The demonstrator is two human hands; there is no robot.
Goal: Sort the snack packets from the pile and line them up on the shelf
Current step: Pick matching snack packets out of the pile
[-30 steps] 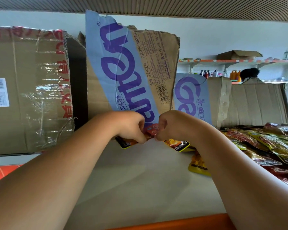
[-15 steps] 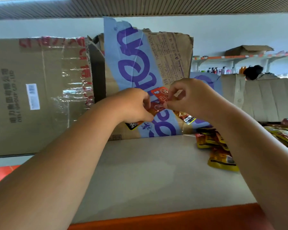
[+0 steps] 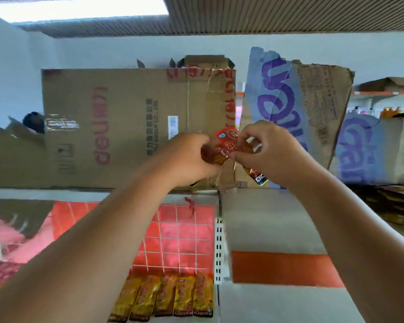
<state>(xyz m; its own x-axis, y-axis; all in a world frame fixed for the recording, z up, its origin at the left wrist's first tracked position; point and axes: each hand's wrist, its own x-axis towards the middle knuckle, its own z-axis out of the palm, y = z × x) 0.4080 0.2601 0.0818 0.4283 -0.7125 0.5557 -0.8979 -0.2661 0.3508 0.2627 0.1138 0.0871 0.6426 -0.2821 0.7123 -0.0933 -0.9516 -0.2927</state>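
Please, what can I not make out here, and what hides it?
Head view only.
- Number of held packets: left hand and right hand cover them.
- Print on yellow packet row: blurred; left forearm hides its left end.
- Most of packet pile: blurred, cut by right edge.

Not much legible here. The big brown cardboard box (image 3: 126,101) has a red "deli" logo turned sideways, with black "GROUP CO., LTD" next to it (the Chinese line beside that is too smeared). The blue carton (image 3: 278,94) shows huge purple letters upside down, roughly "ten". The hanging snack packet (image 3: 259,178) reads "KONC" in white. Print on the red snack packet (image 3: 228,142) is mush.
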